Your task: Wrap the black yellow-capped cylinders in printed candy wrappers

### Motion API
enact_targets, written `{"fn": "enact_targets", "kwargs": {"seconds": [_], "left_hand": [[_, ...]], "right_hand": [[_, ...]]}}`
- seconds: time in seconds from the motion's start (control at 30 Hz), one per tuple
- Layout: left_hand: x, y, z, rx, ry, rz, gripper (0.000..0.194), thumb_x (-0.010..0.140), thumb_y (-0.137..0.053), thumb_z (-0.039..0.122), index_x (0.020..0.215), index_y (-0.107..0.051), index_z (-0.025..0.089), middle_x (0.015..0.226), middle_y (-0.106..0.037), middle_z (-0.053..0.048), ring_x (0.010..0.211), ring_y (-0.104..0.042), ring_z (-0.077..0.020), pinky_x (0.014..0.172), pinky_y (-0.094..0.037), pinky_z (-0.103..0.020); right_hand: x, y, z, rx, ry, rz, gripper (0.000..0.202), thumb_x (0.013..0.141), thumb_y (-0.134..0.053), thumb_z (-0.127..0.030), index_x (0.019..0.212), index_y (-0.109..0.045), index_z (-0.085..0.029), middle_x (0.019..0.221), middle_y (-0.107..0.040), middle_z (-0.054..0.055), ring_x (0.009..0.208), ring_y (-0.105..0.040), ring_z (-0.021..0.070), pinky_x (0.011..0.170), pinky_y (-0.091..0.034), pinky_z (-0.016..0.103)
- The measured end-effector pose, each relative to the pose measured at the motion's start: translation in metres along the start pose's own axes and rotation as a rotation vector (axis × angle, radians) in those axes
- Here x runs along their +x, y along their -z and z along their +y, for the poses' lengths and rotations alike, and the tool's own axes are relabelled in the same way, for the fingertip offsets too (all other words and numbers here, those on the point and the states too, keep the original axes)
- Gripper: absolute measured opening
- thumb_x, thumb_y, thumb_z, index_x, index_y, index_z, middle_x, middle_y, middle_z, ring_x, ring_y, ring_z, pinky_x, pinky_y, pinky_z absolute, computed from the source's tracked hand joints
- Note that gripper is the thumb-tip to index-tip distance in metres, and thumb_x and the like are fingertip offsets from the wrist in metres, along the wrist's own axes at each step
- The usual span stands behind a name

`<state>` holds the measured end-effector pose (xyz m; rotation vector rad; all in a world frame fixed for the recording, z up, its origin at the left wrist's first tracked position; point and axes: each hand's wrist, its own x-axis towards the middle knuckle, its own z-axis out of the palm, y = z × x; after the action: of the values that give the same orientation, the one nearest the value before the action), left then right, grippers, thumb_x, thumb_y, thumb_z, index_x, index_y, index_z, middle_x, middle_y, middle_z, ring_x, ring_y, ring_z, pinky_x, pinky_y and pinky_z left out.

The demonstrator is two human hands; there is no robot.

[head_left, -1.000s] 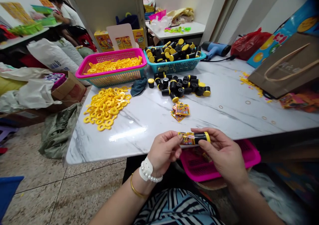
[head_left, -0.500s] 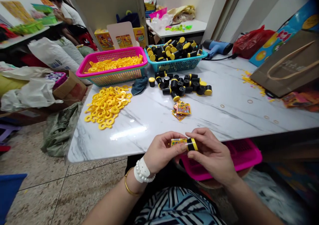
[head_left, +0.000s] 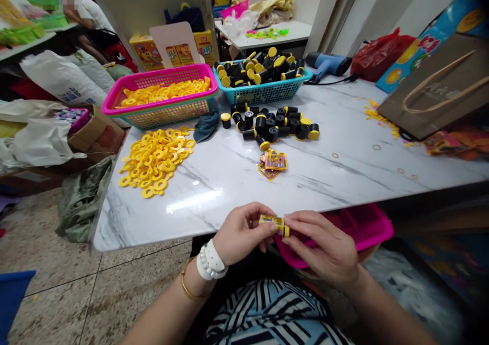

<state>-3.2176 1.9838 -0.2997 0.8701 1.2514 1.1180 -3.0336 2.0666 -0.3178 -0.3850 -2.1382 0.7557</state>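
A small black cylinder with a yellow end [head_left: 275, 224], wrapped in a printed yellow sleeve, lies sideways between my hands just off the table's front edge. My left hand [head_left: 239, 235] pinches the sleeved part between thumb and fingers. At the yellow end, the thumb and fingertips of my right hand [head_left: 324, 245] close around it. Beyond my hands lies a small stack of printed sleeves [head_left: 273, 164]. Farther back is a loose heap of black cylinders with yellow ends [head_left: 267, 125]. A pile of yellow rings with tabs [head_left: 155, 159] spreads at the table's left.
A pink basket [head_left: 114, 98] holds more yellow rings; a teal basket [head_left: 263, 94] holds black cylinders. A blue heat gun [head_left: 328, 64] and brown paper bag [head_left: 435, 90] stand to the right. A pink basket [head_left: 376, 233] sits below the table edge. A person [head_left: 89, 16] sits far left.
The cylinder has slid further into the printed sleeve, so little black now shows. My right hand has moved left, towards my left hand. The view has shifted slightly.
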Motion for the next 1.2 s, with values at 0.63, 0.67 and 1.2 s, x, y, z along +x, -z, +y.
{"fn": "enact_targets", "kwargs": {"seconds": [0.63,0.67,1.2], "left_hand": [[-0.012,0.000,0.004,0.337,-0.418,0.054,0.020,0.089,-0.063,0.024,0.107,-0.065,0.015,0.095,-0.064,-0.007,0.088,-0.060,-0.0154,0.079,-0.049,-0.029],[-0.010,0.000,0.003,0.378,-0.498,0.048,0.020,0.089,-0.064,0.023,0.107,-0.067,0.014,0.098,-0.063,-0.008,0.094,-0.060,-0.0168,0.084,-0.049,-0.030],[-0.011,-0.030,-0.040,-0.422,0.109,-0.070,0.049,0.079,-0.071,0.056,0.098,-0.055,0.013,0.068,-0.060,0.001,0.040,-0.047,-0.0040,0.034,-0.033,-0.014]], "right_hand": [[-0.009,-0.022,-0.007,0.459,-0.497,0.142,0.030,0.074,-0.079,-0.014,0.102,-0.076,-0.025,0.091,-0.075,0.004,0.079,-0.071,0.0163,0.072,-0.062,0.026],[-0.009,-0.025,-0.008,0.621,-0.663,0.163,0.021,0.074,-0.080,-0.021,0.095,-0.077,-0.024,0.086,-0.075,0.004,0.072,-0.071,0.0152,0.066,-0.061,0.025],[-0.041,-0.006,-0.003,0.548,-0.460,0.024,0.025,0.079,-0.075,-0.013,0.097,-0.077,-0.030,0.097,-0.067,0.003,0.089,-0.067,0.0141,0.073,-0.060,0.023]]}}
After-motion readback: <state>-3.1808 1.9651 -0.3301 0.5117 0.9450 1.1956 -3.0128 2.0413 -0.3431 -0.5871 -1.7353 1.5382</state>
